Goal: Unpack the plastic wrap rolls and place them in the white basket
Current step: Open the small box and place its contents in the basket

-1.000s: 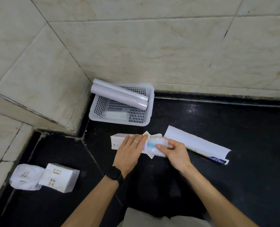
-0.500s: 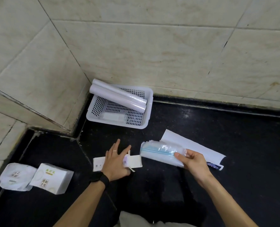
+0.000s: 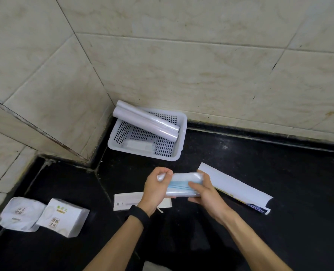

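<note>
I hold a clear plastic-wrapped roll with a blue stripe (image 3: pixel 183 183) above the black counter. My left hand (image 3: pixel 156 189) pinches the wrapper's left end, and my right hand (image 3: pixel 205 192) grips the roll's right end from below. The white perforated basket (image 3: pixel 181 141) sits in the corner behind them. Two long white rolls (image 3: pixel 148 124) lie diagonally across its rim, and a small wrapped pack (image 3: pixel 140 146) lies on its floor. An emptied flat white box (image 3: pixel 127 201) lies on the counter under my left wrist.
An opened white paper sleeve (image 3: pixel 234 187) lies to the right of my hands. Two white packets (image 3: pixel 45 216) sit at the lower left on the counter. Tiled walls close off the back and left.
My left hand has left the flat box on the counter and come up to pinch the roll's left end. The right hand drew the roll slightly left and closer.
</note>
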The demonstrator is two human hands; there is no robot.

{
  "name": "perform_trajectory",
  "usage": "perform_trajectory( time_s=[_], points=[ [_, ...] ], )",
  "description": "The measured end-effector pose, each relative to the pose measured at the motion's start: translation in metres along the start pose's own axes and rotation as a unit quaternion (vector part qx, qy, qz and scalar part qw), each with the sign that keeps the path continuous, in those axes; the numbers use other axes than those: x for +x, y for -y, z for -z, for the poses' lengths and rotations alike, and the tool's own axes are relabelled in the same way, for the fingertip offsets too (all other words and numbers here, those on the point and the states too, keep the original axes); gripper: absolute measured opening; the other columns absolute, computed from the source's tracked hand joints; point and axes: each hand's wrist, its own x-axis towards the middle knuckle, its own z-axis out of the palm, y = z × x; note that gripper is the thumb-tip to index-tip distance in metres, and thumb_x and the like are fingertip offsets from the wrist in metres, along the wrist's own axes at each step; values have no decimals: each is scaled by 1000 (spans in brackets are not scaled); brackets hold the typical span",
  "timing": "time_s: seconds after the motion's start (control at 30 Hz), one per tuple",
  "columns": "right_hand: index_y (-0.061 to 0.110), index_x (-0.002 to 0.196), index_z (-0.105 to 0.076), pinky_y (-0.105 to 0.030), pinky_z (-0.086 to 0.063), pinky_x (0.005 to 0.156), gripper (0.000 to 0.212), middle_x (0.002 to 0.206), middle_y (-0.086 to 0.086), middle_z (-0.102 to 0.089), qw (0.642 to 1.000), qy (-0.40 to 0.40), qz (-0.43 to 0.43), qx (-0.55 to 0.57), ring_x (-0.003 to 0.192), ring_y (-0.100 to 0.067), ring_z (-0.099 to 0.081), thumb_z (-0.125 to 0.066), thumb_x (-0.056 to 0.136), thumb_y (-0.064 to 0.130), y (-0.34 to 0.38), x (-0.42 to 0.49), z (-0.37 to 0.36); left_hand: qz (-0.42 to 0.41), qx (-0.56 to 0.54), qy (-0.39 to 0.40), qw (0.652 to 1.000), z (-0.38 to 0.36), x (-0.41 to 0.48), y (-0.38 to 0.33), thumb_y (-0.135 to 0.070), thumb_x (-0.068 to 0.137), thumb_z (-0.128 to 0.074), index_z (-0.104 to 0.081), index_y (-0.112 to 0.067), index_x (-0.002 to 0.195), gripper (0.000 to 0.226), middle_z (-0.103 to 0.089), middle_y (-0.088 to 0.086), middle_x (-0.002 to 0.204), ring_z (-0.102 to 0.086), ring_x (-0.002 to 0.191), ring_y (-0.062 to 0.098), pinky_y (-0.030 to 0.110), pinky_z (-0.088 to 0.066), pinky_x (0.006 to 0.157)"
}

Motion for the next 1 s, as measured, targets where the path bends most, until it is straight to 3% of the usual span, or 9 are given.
perform_trajectory(
  time_s=[0.07, 0.17, 0.27, 0.33, 0.47, 0.6, 0.7, 0.9, 1.0],
  points=[
    [45, 140, -29, -33, -58, 88, 53, 127, 6, -52, 1000, -6, 17, 0, 113, -16, -62, -58, 99, 27, -3, -1, -4, -6, 32, 5, 999, 7, 4, 4, -31, 93, -63, -69, -20, 96, 13, -68, -4, 95, -64, 89, 11, 15, -49, 65],
    [46, 142, -30, -34, -59, 85, 54, 123, 8, -51, 999, -27, 43, -20, 107, -18, -65, -57, 100, 24, -5, 1, -11, -1, 63, 36, 997, 13, 8, 5, -42, 93, -61, -66, -23, 94, 21, -67, -7, 91, -64, 86, 8, 17, -48, 72],
    [43, 134, -41, -39, -60, 85, 42, 118, 5, -56, 997, -38, 60, -39, 103, -21, -66, -54, 101, 19, -6, 8, -14, 3, 22, 99, 995, 22, 14, 9, -28, 91, -68, -66, -24, 100, 10, -66, -10, 98, -62, 90, 5, 15, -48, 74],
    [37, 118, -54, -41, -59, 85, 22, 112, 1, -62, 990, -37, 81, -111, 99, -18, -66, -53, 101, 22, -3, 16, -13, -3, 24, 108, 994, 32, 21, 9, -17, 88, -69, -67, -26, 100, 14, -66, -7, 101, -63, 94, 12, 25, -54, 79],
    [34, 100, -57, -24, -47, 81, 6, 100, 11, -64, 941, 13, 131, -312, 91, -8, -60, -57, 98, 29, 22, 38, -9, -4, 36, 112, 993, 55, 39, 4, -13, 88, -68, -71, -26, 93, 15, -69, -4, 95, -66, 88, 16, 28, -55, 70],
    [35, 131, -55, -19, -41, 96, 34, 122, 19, -58, 871, 120, 130, -458, 110, -1, -55, -58, 97, 33, 60, 58, -18, -26, 66, 148, 986, 74, 63, -10, -9, 87, -69, -70, -25, 94, 18, -67, -8, 98, -64, 91, 13, 28, -53, 80],
    [33, 122, -62, -15, -46, 83, 26, 110, 12, -67, 846, 165, 130, -489, 99, -2, -61, -58, 97, 30, 82, 70, -29, -57, 80, 167, 981, 87, 82, -23, -5, 86, -69, -68, -22, 94, 19, -66, -6, 101, -63, 91, 10, 22, -48, 78],
    [31, 100, -66, -16, -48, 76, 8, 98, 12, -69, 851, 99, 181, -484, 88, 0, -63, -61, 95, 32, 100, 106, -45, -52, 58, 172, 982, 108, 127, -32, -11, 86, -71, -67, -25, 100, 20, -66, -11, 103, -63, 96, 7, 25, -50, 85],
    [32, 93, -62, -23, -51, 70, 4, 88, 9, -68, 844, 63, 175, -502, 79, -6, -63, -59, 95, 32, 103, 127, -52, -37, 27, 149, 988, 109, 150, -31, -15, 87, -71, -65, -20, 111, 24, -64, -9, 110, -63, 99, 6, 19, -52, 80]
  ],
)
